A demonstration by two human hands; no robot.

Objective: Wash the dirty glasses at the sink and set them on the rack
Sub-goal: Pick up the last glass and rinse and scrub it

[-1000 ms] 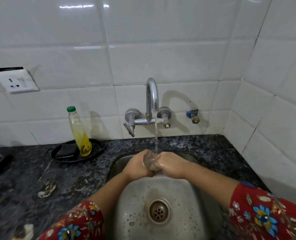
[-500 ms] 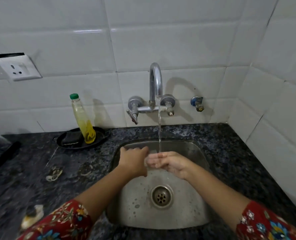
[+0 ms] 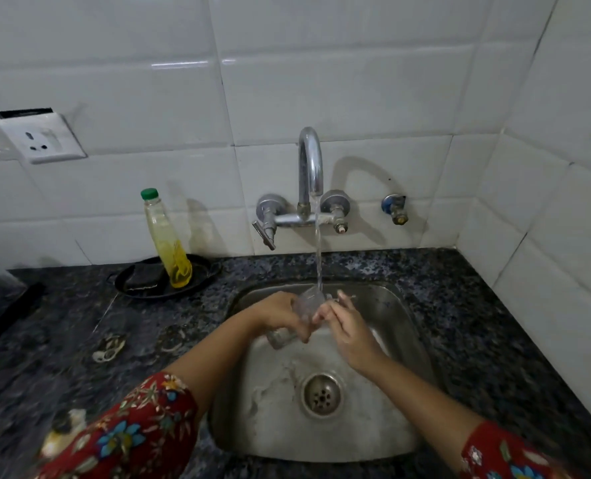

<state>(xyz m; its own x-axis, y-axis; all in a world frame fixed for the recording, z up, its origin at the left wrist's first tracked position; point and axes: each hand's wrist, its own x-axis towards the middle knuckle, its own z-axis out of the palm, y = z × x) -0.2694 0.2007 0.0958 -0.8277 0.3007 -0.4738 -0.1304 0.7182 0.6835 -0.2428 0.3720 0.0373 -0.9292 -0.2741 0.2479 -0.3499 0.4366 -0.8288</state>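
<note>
A clear glass (image 3: 307, 305) is tilted over the steel sink (image 3: 401, 340), its mouth up under the water running from the tap (image 3: 310, 167). My left hand (image 3: 280, 314) grips the glass round its lower body, and its base pokes out below my fingers. My right hand (image 3: 347, 326) is beside the glass on the right, fingers mostly straight, fingertips touching its rim and side. The glass is blurred and partly hidden by both hands.
A bottle of yellow liquid (image 3: 168, 243) with a green cap stands in a black dish (image 3: 204, 271) on the dark granite counter (image 3: 79, 340), left of the sink. Tiled walls close in behind and on the right. A socket (image 3: 40, 140) is on the wall at left.
Both hands were clasped round the glass under the stream a second ago. The right hand has since opened and now touches the rim, while the left has tilted the glass.
</note>
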